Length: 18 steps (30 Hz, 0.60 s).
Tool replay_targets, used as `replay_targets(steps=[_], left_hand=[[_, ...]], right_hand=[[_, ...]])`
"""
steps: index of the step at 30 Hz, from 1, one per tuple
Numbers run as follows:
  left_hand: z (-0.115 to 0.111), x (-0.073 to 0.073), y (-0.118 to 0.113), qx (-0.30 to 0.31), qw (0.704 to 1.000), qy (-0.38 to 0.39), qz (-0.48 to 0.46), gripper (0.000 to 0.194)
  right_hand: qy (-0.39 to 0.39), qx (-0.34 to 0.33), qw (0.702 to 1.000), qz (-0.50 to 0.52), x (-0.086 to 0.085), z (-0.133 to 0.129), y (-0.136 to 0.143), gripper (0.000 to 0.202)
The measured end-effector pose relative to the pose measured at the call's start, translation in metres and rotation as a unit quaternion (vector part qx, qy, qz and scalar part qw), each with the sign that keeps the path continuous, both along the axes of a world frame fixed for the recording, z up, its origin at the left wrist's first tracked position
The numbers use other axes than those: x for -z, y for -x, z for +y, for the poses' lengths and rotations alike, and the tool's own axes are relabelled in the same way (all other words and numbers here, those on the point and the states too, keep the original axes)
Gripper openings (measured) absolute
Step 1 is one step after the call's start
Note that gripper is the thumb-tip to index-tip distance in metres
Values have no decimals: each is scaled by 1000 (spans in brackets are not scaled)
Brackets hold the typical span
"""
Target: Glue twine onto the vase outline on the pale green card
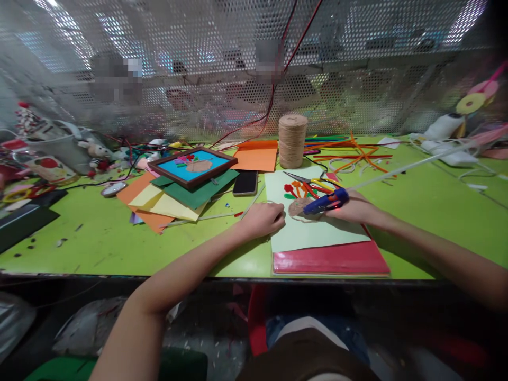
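Observation:
My right hand [351,207] is closed round a blue hot glue gun [326,202], its nozzle pointing left over a coiled twine shape [298,209]. That shape lies on a pale green sheet [289,236], with red and orange pipe-cleaner flowers [294,189] just above it. My left hand [264,219] rests at the sheet's left edge, fingers curled in; what they hold, if anything, is hidden. Scissors [317,182] with yellow and black handles lie behind the glue gun. Under the sheet is a red folder [331,260].
A twine spool [292,142] stands behind the sheet. Left of it are a phone [245,183], coloured papers [174,203] and a framed picture [193,165]. Pipe cleaners [359,156] lie at back right. The glue gun's cord trails right; a perforated metal screen [222,69] closes the back.

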<state>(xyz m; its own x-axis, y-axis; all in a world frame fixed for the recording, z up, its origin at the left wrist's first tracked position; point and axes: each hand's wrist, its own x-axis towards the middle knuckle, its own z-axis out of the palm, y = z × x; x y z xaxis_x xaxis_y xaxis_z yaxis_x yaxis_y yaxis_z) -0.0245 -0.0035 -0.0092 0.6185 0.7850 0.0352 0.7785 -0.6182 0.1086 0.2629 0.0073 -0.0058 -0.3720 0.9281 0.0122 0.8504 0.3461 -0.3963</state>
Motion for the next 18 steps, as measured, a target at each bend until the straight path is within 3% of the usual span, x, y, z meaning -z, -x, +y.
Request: replay_targets(steps=[3,7,18], left_hand=[[0,0,0,-1,1000,4,-1,27],[0,-1,0,-3,1000,10,-2,27],[1,0,0,-1,1000,7,0,27]], right_hand=[[35,85,995,-25,-6,-5,2,24],[52,140,988,-46,-20,-14,8,14],[53,165,982,-71,-28,-21,-1,9]])
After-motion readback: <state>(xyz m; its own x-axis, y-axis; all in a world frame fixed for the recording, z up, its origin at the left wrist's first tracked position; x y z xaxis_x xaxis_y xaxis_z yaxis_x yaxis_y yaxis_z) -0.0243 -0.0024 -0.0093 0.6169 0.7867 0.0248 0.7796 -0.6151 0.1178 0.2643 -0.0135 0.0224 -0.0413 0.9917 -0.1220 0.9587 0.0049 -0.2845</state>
